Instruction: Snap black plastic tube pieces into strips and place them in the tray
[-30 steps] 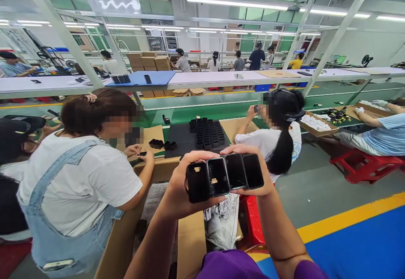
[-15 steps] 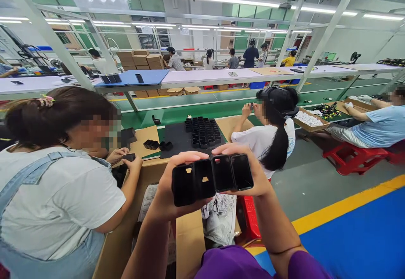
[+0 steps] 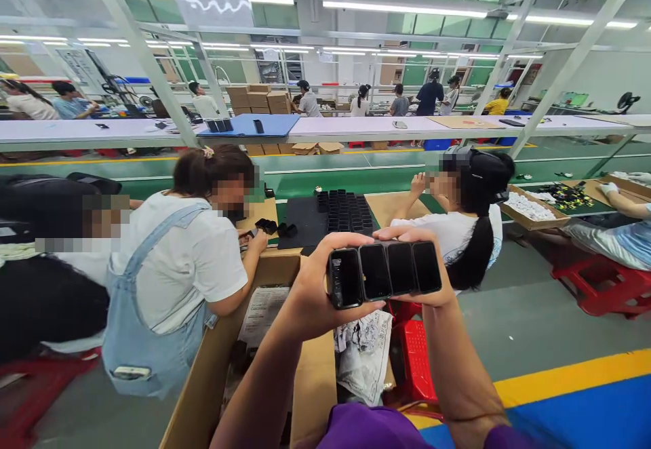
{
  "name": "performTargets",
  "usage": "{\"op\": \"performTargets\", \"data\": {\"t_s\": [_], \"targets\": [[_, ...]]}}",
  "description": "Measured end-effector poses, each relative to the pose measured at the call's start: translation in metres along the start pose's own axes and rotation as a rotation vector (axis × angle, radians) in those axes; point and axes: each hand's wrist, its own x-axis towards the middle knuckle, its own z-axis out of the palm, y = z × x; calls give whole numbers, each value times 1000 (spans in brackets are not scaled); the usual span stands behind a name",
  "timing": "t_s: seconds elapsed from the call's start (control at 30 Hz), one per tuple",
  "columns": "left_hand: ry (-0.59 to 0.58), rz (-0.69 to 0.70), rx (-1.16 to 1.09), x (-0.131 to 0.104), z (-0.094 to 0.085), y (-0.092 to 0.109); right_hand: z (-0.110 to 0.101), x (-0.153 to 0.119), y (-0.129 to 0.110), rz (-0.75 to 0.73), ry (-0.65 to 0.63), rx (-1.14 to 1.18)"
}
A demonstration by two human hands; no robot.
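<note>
Between my two hands, raised in front of me, is a row of several small black plastic cases [image 3: 375,271] lined up side by side. My left hand [image 3: 316,286] clasps the left end, thumb below and fingers along the top. On the right end, my right hand [image 3: 441,279] wraps round the last case. The flat dark faces of the cases are turned toward me, and the leftmost shows small pale marks. Below my hands stands an open cardboard box [image 3: 315,384] with crumpled printed paper [image 3: 363,354] in it.
Ahead on the bench, many black cases [image 3: 346,211] stand grouped on a dark mat [image 3: 302,213]. A co-worker in overalls [image 3: 178,259] sits on the left, another in a white shirt [image 3: 432,228] on the right. A red stool [image 3: 420,361] stands near my right arm.
The view has swung left, so the scene sits further right. The row of cases has tilted, and its inner details now look darker. Both hands keep their hold.
</note>
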Motion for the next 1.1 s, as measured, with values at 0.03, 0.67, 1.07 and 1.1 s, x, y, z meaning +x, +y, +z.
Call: {"op": "performTargets", "data": {"t_s": [0.03,0.67,1.07,1.1], "targets": [[3,-35,-7,0,1,2,0,-1,1,7,7,0],[-26,-243,-112,-4,6,6,-5,-9,5,56,-13,76],[-25,-11,44,-6,6,4,-3,-11,9,49,-22,91],[-24,8,58,-6,6,4,-3,-11,8,48,-14,83]]}}
